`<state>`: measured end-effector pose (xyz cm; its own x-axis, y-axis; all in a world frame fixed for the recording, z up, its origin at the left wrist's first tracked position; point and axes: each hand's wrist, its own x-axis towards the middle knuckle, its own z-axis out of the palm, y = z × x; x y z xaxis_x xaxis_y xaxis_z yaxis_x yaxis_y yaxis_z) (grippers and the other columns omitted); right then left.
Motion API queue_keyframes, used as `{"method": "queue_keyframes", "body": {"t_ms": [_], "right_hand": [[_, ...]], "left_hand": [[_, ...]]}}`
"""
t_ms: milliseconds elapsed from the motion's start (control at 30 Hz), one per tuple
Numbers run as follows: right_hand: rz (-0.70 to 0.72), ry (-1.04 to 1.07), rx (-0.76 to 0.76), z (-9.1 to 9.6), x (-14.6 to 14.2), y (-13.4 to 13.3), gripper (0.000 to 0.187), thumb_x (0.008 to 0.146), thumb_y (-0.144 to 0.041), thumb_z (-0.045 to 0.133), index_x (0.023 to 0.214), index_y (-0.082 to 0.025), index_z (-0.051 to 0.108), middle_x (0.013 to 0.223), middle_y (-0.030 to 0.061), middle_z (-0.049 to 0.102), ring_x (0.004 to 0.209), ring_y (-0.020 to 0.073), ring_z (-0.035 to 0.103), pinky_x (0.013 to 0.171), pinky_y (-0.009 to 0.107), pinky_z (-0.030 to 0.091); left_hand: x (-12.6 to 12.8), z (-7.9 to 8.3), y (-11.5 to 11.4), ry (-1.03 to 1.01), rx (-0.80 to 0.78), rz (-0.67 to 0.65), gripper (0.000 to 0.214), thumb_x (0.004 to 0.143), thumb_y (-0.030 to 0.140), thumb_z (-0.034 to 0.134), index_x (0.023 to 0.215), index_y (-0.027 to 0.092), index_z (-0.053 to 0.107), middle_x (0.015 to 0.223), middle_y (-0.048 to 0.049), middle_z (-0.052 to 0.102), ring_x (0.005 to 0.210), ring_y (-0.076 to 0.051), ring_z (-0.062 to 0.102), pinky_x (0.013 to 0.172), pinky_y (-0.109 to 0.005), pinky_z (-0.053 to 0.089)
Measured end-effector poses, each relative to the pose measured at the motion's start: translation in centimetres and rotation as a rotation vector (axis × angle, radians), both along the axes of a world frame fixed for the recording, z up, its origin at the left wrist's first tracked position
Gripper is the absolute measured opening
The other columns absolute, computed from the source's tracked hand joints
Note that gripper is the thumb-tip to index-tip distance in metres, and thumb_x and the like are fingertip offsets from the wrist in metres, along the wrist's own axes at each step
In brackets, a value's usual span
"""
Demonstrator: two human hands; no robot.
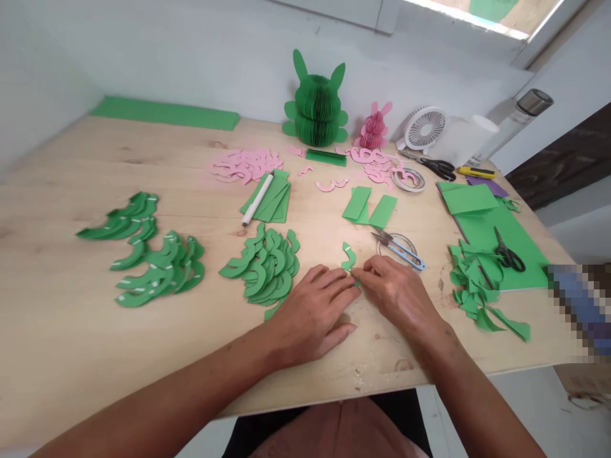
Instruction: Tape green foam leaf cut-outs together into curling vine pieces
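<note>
A small curved green paper piece (350, 256) lies on the table between my hands, with a white strip near its upper end. My left hand (312, 312) rests flat, its fingertips over the lower part of that piece. The fingers of my right hand (394, 294) are closed at the same lower end; what they pinch is hidden. Left of my left hand is a heap of curved green paper pieces (270, 264). Beyond my right hand, blue-handled thread snips (401, 249) lie across a roll of clear tape (411, 242).
More green pieces with white strips (162, 270) lie at left. Farther back are pink cutouts (248, 165), a white marker (258, 200) on green rectangles and a green honeycomb paper figure (317, 108). Black scissors (510, 257) and green scraps (472, 280) lie at right.
</note>
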<state>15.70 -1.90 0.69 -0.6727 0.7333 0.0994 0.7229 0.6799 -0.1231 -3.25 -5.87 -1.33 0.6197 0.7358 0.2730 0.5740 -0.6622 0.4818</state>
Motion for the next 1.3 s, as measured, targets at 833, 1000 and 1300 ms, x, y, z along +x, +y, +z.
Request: {"method": "queue_keyframes", "body": {"t_ms": [833, 1000, 1300], "right_hand": [[-0.003, -0.090, 0.081, -0.5, 0.5, -1.5, 0.030, 0.087, -0.014, 0.049, 0.115, -0.019, 0.058, 0.098, 0.0099, 0.061, 0.088, 0.0223, 0.052, 0.073, 0.033, 0.042], [-0.069, 0.366, -0.021, -1.2, 0.8, -1.5, 0.031, 0.087, -0.011, 0.043, 0.110, -0.020, 0.061, 0.096, 0.0083, 0.063, 0.089, 0.0192, 0.056, 0.078, 0.032, 0.046], [-0.241, 0.944, -0.590, -0.7, -0.9, -2.3, 0.016, 0.082, -0.025, 0.055, 0.091, -0.019, 0.068, 0.089, 0.0062, 0.066, 0.082, 0.0185, 0.061, 0.073, 0.031, 0.047]], "left_hand": [[0.0, -0.2, -0.1, -0.059, 0.084, 0.003, 0.027, 0.080, 0.025, 0.054, 0.104, 0.015, 0.057, 0.107, -0.0105, 0.064, 0.111, -0.024, 0.052, 0.097, -0.044, 0.040], [0.1, 0.1, -0.1, -0.297, -0.034, 0.100, 0.022, 0.081, 0.020, 0.051, 0.102, 0.017, 0.059, 0.104, -0.0087, 0.065, 0.105, -0.021, 0.056, 0.093, -0.038, 0.045], [-0.2, 1.1, 0.2, -0.581, -0.499, 0.277, 0.019, 0.081, 0.026, 0.051, 0.090, 0.017, 0.065, 0.089, -0.0042, 0.070, 0.081, -0.016, 0.062, 0.079, -0.030, 0.048]]}}
